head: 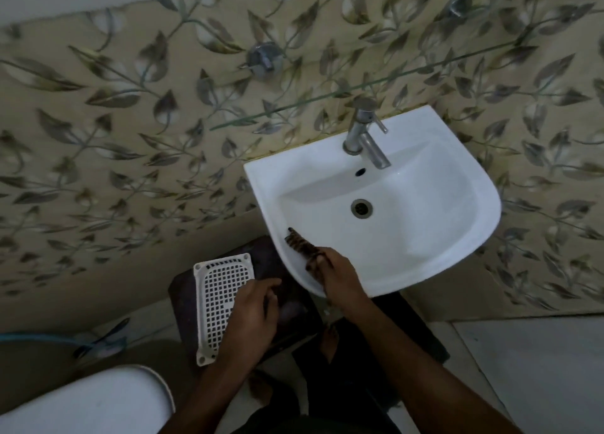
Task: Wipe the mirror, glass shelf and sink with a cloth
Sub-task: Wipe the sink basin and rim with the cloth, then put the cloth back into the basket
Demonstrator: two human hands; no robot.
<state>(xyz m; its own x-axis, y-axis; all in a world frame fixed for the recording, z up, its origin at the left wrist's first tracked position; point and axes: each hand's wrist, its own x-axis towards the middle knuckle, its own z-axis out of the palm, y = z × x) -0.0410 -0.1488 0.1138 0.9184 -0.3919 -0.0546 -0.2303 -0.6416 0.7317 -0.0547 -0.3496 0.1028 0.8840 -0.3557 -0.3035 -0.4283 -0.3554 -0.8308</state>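
Note:
The white sink [425,224] hangs on the leaf-patterned wall, with a chrome tap [366,133] at its back. Above it runs the glass shelf [376,82], seen mostly as a thin edge. My right hand [336,270] grips a brown striped cloth [302,242] that lies on the sink's front-left rim. My left hand [250,316] holds the right edge of a white perforated basket [219,290] to the left of the sink. The mirror is out of view.
The basket sits on a dark stool [294,309] under the sink's left side. A white toilet [85,401] fills the lower left corner, and a blue hose [49,339] lies on the floor beside it. Chrome shelf brackets [263,57] stick out of the wall.

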